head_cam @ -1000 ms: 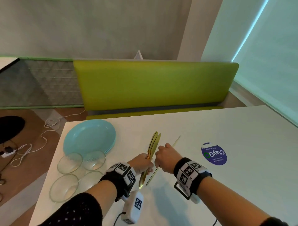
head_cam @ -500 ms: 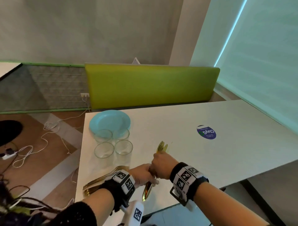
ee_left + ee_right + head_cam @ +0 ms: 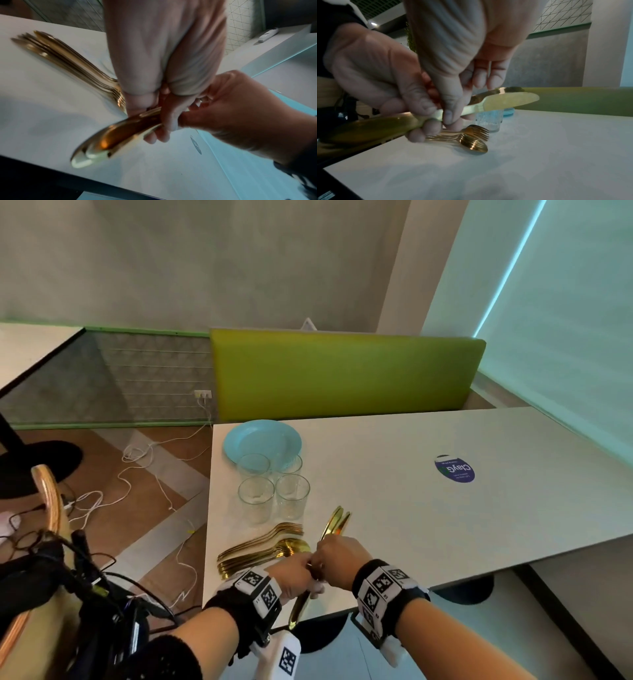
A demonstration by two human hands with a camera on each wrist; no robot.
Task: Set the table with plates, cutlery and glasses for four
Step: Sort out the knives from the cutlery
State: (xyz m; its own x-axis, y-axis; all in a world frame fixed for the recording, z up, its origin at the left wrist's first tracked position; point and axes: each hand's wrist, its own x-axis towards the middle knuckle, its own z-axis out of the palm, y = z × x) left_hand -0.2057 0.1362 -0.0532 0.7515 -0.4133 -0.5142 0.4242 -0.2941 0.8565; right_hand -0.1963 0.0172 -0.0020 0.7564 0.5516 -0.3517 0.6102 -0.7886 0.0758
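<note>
You're in what looks like a café or canteen-style dining area rather than a private home. A long white table (image 3: pixel 428 508) stands on dark round pedestal bases, with a round purple branded sticker (image 3: pixel 455 469) stuck to its top. Behind it runs a lime-green padded bench backrest (image 3: pixel 342 371), booth fashion, against a plain grey wall (image 3: pixel 222 258). To your left, another pale tabletop (image 3: pixel 27 350) and a black pedestal base (image 3: pixel 34 463) show a second seating spot, beside a green-framed patterned panel (image 3: pixel 113 378). The floor (image 3: pixel 102 440) is wood-look planks, with white cables (image 3: pixel 144 470) trailing to a wall socket (image 3: pixel 202 394). A pale roller blind (image 3: pixel 565 320) covers the right side.
</note>
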